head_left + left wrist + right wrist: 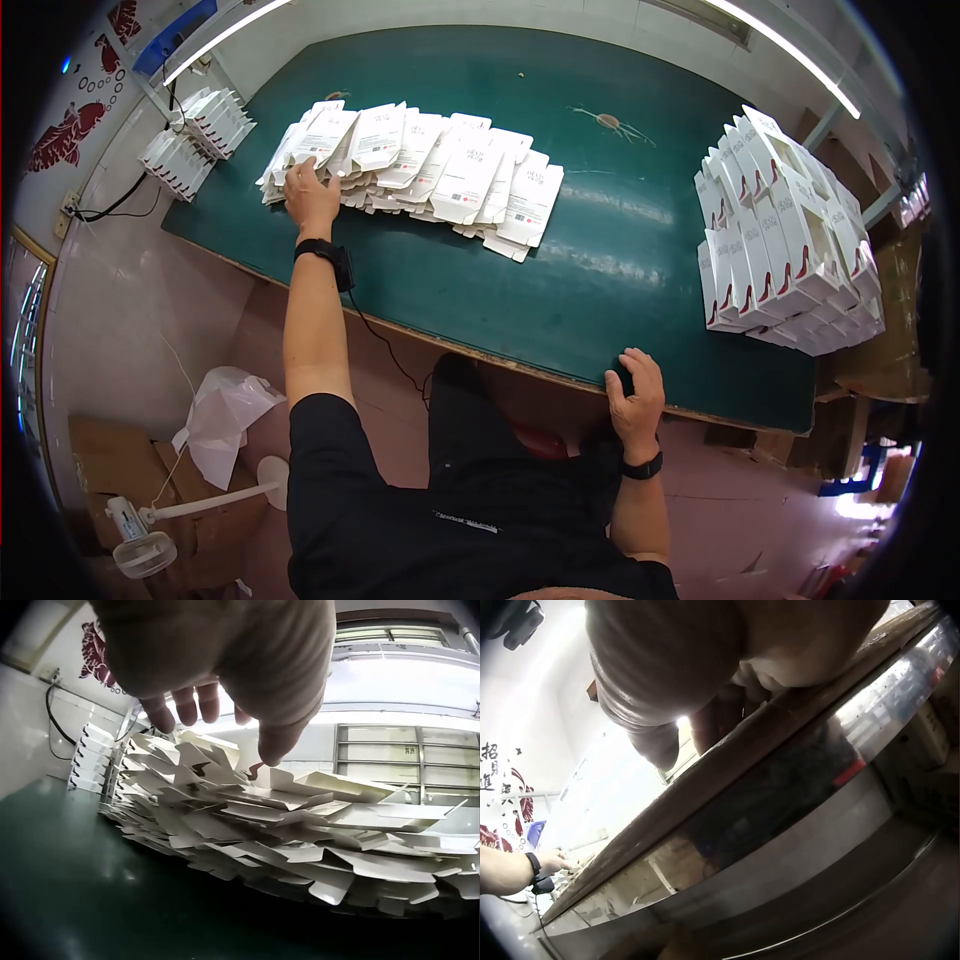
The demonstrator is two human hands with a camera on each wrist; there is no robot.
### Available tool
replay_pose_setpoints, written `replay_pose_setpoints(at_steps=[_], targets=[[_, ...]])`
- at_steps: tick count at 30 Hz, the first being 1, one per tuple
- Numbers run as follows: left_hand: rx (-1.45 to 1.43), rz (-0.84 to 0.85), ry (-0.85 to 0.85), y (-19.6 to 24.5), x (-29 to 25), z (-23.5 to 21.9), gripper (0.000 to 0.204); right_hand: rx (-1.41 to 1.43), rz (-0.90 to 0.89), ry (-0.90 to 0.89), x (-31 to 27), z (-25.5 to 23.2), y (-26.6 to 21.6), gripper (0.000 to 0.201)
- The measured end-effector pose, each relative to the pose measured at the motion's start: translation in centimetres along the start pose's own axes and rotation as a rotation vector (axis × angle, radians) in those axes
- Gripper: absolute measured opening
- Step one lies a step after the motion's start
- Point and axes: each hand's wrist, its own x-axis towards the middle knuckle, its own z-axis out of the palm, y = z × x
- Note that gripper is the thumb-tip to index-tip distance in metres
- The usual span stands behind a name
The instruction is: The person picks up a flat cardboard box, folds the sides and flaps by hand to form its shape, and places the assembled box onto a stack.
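Observation:
A broad pile of flattened white cartons (400, 160) with printed lettering lies overlapped on the green table. My left hand (312, 198) is at the pile's left end, its fingers over the uppermost cartons. In the left wrist view the left hand (225, 664) reaches above the carton flaps (300, 847), thumb spread away from the fingers and nothing visible between them. My right hand (638, 400) rests at the table's front edge, fingers loosely bent and holding nothing. From the right wrist, that hand (727, 667) shows dark above the table edge (705, 769).
Folded-up white boxes (775, 240) with red shoe-like prints stand stacked at the right end of the green table (620, 240). Smaller stacks of white boxes (195, 145) are by the left wall. A white fan (145, 550) and cardboard (110, 460) are at lower left.

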Motion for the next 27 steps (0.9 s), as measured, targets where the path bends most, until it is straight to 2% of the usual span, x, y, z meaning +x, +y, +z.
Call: replay_pose_setpoints(at_steps=[5, 9, 13, 16, 20, 27], targets=[[0.080, -0.016, -0.049, -1.2, 0.8, 0.0, 0.056, -0.007, 0.013, 0.008, 0.2, 0.1, -0.2, 0.027], [0.121, 0.050, -0.028, -1.7, 1.9, 1.3, 0.053, -0.024, 0.014, 0.012, 0.2, 0.3, -0.3, 0.027], [0.143, 0.128, -0.002, -0.6, 2.5, 1.1, 0.041, -0.043, 0.013, 0.013, 0.3, 0.4, -0.5, 0.026], [0.178, 0.198, 0.092, -1.0, 3.0, 2.3, 0.021, -0.052, 0.017, 0.012, 0.4, 0.4, -0.6, 0.026], [0.169, 0.235, 0.146, -1.6, 3.1, 3.0, 0.011, -0.055, 0.030, 0.016, 0.4, 0.4, -0.7, 0.025], [0.129, 0.237, 0.245, -2.2, 2.9, 2.1, 0.008, -0.051, 0.022, 0.022, 0.5, 0.6, -0.7, 0.024]])
